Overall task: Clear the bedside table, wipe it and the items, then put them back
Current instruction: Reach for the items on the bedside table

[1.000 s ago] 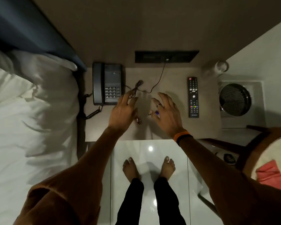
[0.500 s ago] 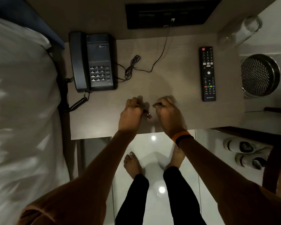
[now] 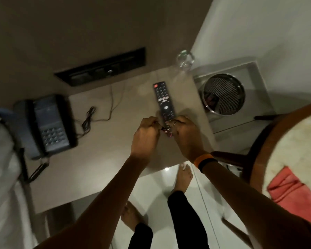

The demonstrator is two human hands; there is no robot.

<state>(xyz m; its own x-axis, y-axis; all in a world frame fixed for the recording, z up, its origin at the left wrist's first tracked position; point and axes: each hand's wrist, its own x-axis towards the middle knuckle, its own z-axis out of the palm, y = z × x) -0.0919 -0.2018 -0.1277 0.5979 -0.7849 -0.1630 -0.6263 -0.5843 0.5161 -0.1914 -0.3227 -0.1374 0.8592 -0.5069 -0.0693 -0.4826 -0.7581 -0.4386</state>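
Black telephone point(image 3: 48, 123): at the left end of the worktop point(image 3: 97, 168), beside the bed point(image 3: 0, 159). Its long axis runs from wall to front edge, with the handset along its left side and the keypad at the near end. Motion blurs it.
Thin cable point(image 3: 90, 117): a loose bundle just right of the telephone, with a strand leading up to the dark socket panel point(image 3: 101, 67).
Left hand point(image 3: 145, 135): above the worktop's right half, fingers curled tight, pinching one end of the small dark item point(image 3: 166, 131).
Remote control point(image 3: 163, 101): flat on the worktop, long axis wall to front. The red button end points at the wall and the near end is hidden behind the hands.
Small dark item: held between both hands, too small and blurred to name.
Right hand point(image 3: 185, 135): touching the left, fingers curled, pinching the item's other end.
Drinking glass point(image 3: 185, 59): far right corner of the worktop. I cannot tell what it holds.
Mesh wastebasket point(image 3: 223, 94): on the floor right of the worktop. Something dark reddish lies against its left inner wall, too dim to identify.
Pink cloth point(image 3: 294, 191): on a round chair seat point(image 3: 285, 150), cut off by the right edge.
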